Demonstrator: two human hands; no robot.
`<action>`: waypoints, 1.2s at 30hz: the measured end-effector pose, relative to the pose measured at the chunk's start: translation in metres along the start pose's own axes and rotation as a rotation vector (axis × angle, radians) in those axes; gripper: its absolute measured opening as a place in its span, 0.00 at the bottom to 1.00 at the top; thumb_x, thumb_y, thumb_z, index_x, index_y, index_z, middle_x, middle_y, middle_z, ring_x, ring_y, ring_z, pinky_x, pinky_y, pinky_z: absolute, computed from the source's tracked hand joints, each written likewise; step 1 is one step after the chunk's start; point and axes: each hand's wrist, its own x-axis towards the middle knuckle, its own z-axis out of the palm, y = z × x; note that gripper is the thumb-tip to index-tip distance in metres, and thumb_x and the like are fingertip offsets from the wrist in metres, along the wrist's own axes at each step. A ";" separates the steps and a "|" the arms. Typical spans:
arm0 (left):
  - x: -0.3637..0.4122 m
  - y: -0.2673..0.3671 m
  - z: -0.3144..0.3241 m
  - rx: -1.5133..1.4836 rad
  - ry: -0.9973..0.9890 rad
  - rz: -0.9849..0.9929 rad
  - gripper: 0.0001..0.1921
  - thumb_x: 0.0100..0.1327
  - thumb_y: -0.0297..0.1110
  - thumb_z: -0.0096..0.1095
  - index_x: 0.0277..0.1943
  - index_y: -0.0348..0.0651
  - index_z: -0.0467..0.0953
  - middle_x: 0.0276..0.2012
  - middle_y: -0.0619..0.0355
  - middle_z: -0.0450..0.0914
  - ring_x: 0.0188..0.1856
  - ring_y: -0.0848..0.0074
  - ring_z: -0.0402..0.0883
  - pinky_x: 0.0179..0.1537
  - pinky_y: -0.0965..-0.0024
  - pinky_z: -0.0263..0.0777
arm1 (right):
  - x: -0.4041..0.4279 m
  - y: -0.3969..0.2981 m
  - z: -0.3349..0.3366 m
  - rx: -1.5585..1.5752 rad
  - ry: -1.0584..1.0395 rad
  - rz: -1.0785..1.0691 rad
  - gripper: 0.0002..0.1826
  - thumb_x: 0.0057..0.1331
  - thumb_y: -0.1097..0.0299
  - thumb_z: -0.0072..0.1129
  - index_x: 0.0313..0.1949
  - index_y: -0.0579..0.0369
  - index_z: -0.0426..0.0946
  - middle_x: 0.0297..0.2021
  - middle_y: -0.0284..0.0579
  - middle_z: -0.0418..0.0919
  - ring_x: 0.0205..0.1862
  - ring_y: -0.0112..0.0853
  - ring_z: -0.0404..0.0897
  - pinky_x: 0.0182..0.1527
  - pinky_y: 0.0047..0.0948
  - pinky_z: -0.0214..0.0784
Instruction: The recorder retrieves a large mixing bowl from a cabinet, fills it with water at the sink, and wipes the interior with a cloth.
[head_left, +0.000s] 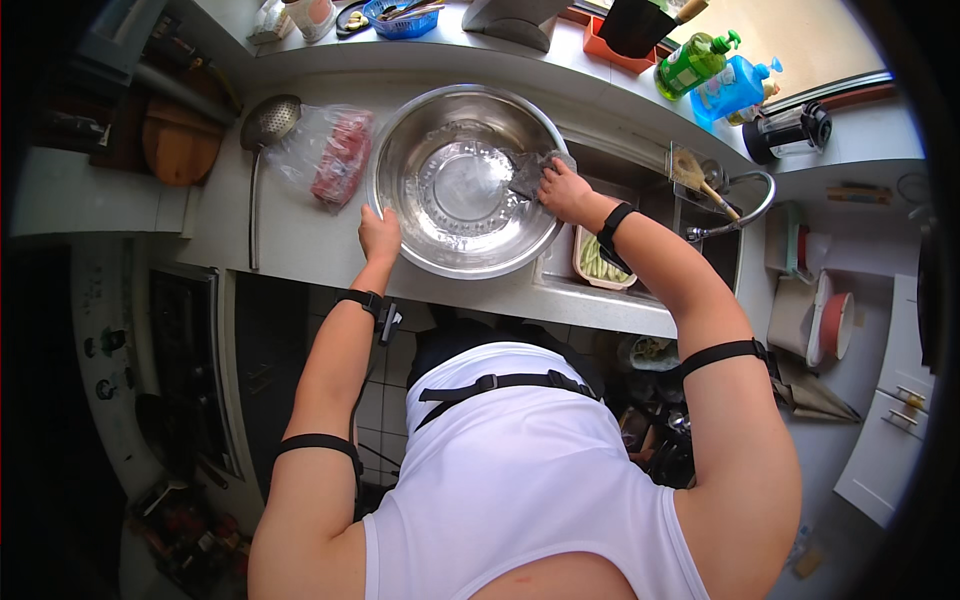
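Note:
A large stainless steel basin (465, 251) sits on the counter, its right side over the sink's edge. My left hand (379, 236) grips the basin's rim at the lower left. My right hand (562, 189) holds a grey cloth (529, 172) against the inner right wall near the rim. Shiny wet-looking spots show on the basin's inside. Left of the basin lies a clear plastic bag of red meat (343, 157), with a long-handled metal skimmer (271, 120) beside it. A tub of green beans (600, 262) stands in the sink, partly hidden by the basin and my right forearm.
The sink (645, 296) has a curved faucet (766, 191) and a wooden-handled brush (701, 180) at its right. On the back ledge stand a green soap bottle (686, 66), a blue pump bottle (731, 90) and a blue basket of utensils (401, 24). A wooden board (176, 142) is at the left.

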 end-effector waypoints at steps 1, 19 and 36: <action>0.000 0.000 0.000 -0.002 0.001 -0.002 0.18 0.61 0.39 0.54 0.43 0.30 0.67 0.36 0.32 0.78 0.40 0.40 0.77 0.42 0.48 0.69 | 0.000 -0.005 -0.005 0.080 -0.101 -0.008 0.16 0.59 0.64 0.52 0.45 0.54 0.77 0.47 0.44 0.78 0.56 0.40 0.71 0.66 0.51 0.46; -0.001 0.008 0.004 -0.091 0.082 -0.016 0.16 0.60 0.39 0.57 0.41 0.31 0.70 0.36 0.34 0.79 0.41 0.41 0.77 0.42 0.50 0.70 | 0.074 -0.139 -0.091 1.282 -0.457 0.043 0.36 0.45 0.62 0.65 0.54 0.63 0.66 0.44 0.59 0.78 0.49 0.50 0.77 0.48 0.41 0.70; 0.003 0.008 0.005 -0.019 0.085 0.042 0.16 0.60 0.38 0.57 0.40 0.31 0.69 0.33 0.33 0.78 0.38 0.39 0.77 0.41 0.47 0.69 | 0.022 -0.124 -0.079 0.995 -0.138 0.018 0.17 0.51 0.69 0.54 0.44 0.51 0.71 0.35 0.51 0.80 0.42 0.48 0.79 0.41 0.44 0.71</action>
